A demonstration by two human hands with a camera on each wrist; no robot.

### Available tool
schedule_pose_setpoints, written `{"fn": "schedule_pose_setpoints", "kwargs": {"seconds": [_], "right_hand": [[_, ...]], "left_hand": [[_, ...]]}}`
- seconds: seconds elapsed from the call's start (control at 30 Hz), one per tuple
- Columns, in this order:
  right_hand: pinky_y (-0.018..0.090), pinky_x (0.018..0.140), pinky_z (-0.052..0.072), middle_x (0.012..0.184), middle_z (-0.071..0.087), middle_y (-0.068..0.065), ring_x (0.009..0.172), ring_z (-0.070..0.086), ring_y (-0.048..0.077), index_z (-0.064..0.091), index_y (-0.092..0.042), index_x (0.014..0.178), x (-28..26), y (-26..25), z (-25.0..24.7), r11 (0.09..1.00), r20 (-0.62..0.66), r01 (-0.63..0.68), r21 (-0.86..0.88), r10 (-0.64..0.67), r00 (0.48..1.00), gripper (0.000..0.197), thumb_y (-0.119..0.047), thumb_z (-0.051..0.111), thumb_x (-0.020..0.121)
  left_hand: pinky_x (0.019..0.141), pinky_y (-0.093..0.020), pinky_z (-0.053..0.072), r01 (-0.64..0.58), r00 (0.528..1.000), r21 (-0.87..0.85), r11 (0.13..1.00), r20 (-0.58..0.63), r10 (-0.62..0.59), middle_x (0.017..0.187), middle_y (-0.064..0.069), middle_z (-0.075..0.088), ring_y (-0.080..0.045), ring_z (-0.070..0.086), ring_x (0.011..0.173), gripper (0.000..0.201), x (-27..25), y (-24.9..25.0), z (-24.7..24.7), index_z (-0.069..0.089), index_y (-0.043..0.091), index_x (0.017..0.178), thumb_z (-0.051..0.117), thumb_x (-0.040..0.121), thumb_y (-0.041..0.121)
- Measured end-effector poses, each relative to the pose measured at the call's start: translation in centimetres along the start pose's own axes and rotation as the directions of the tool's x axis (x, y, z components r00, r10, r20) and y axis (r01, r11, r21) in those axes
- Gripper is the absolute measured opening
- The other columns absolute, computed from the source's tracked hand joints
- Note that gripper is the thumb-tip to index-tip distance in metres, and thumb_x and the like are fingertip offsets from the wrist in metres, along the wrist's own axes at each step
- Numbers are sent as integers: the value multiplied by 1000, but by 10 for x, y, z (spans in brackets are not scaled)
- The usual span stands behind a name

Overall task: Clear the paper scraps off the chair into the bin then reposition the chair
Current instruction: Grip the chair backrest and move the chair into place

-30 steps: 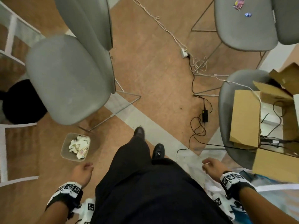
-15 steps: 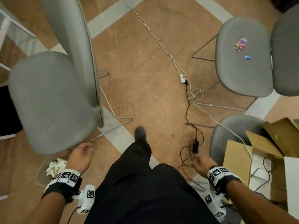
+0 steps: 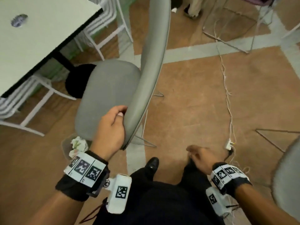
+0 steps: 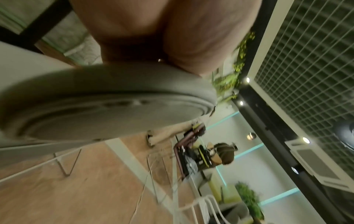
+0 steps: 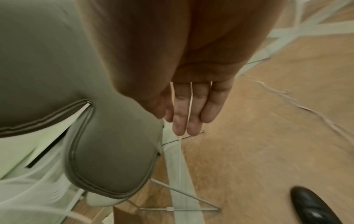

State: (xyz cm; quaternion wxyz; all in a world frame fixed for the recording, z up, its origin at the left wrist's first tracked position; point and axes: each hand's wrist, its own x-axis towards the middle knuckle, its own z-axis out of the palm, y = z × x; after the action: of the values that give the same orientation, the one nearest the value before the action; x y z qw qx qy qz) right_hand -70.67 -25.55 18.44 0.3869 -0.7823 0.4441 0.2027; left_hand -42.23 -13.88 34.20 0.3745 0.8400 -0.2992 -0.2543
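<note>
We see the bin [image 3: 67,147] on the floor under the near edge of the chair [image 3: 107,96] seat, paper scraps [image 3: 78,143] heaped inside it; the seat itself looks bare. Our left hand [image 3: 112,127] grasps the near end of the backrest, thumb on the seat side and fingers wrapped round the edge. Further right, our right hand [image 3: 200,156] hangs free above the floor, fingers relaxed and holding nothing. The worry, as we judge it: a one-handed pull at the end of the backrest could swing the chair, so a wire leg knocks the bin over, or catches the white cable [image 3: 227,93] trailing on the floor to the right.
</note>
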Motion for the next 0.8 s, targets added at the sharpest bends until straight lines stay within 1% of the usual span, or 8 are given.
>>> {"fn": "schedule_pose_setpoints", "kwargs": {"seconds": [0.1, 0.23, 0.37, 0.43, 0.5, 0.6, 0.7, 0.8], "right_hand": [[27, 84, 54, 97, 73, -6, 89, 68, 13, 56, -32, 127, 30, -8, -58, 978, 84, 208, -20, -206, 975, 31, -24, 46, 99], [28, 84, 51, 99, 70, -11, 90, 65, 9, 55, -33, 131, 69, -23, -138, 865, 118, 496, -76, -486, 866, 34, -25, 50, 99], [18, 81, 46, 100, 67, -10, 90, 62, 8, 58, -30, 129, 94, -64, -215, 725, 99, 685, -72, -678, 728, 32, -23, 52, 99], [12, 82, 45, 104, 64, -10, 92, 60, 4, 59, -31, 129, 102, -93, -249, 644, 41, 759, -95, -760, 649, 31, -26, 52, 99], [17, 85, 47, 109, 60, -10, 95, 60, 4, 62, -32, 128, 108, -124, -277, 536, -40, 833, -135, -843, 536, 32, -30, 53, 98], [22, 88, 46, 116, 56, -6, 100, 59, 9, 66, -31, 123, 123, -168, -305, 388, -145, 901, -193, -920, 365, 29, -34, 57, 95], [29, 97, 39, 118, 59, -1, 109, 55, 16, 71, -29, 115, 148, -206, -324, 250, -86, 892, -377, -968, 235, 30, -44, 54, 95], [40, 96, 35, 113, 65, -7, 109, 53, 20, 71, -33, 108, 174, -227, -343, 162, 96, 780, -605, -957, 273, 47, -63, 38, 94]], "left_hand": [[83, -16, 37, 100, 988, 63, 993, -126, -91, 117, 4, 62, -8, 55, 103, 31, 1, 34, 14, 63, 18, 120, 36, 104, 17], [85, -24, 32, 291, 929, 142, 946, -276, -244, 124, -7, 62, -20, 53, 110, 36, 8, 73, 30, 64, 13, 121, 33, 103, 18], [80, -40, 43, 446, 848, 202, 872, -405, -341, 93, -15, 63, -37, 57, 90, 49, 20, 98, 53, 60, 13, 83, 23, 99, 41], [84, -47, 49, 530, 799, 276, 802, -478, -364, 91, -13, 65, -37, 58, 84, 61, 27, 107, 64, 62, 13, 85, 15, 95, 51], [81, -46, 50, 573, 772, 325, 752, -524, -361, 85, -11, 65, -35, 55, 77, 66, 35, 113, 72, 63, 13, 84, 11, 94, 54], [75, -42, 46, 612, 747, 353, 708, -552, -371, 77, -9, 59, -32, 52, 72, 67, 48, 121, 77, 63, 14, 82, 12, 93, 56], [72, -40, 44, 649, 717, 358, 671, -583, -382, 78, -11, 62, -31, 49, 70, 69, 57, 122, 79, 64, 14, 81, 12, 91, 58], [73, -40, 48, 671, 695, 349, 654, -603, -392, 75, -9, 64, -32, 55, 69, 67, 60, 121, 80, 61, 15, 79, 12, 90, 59]]}}
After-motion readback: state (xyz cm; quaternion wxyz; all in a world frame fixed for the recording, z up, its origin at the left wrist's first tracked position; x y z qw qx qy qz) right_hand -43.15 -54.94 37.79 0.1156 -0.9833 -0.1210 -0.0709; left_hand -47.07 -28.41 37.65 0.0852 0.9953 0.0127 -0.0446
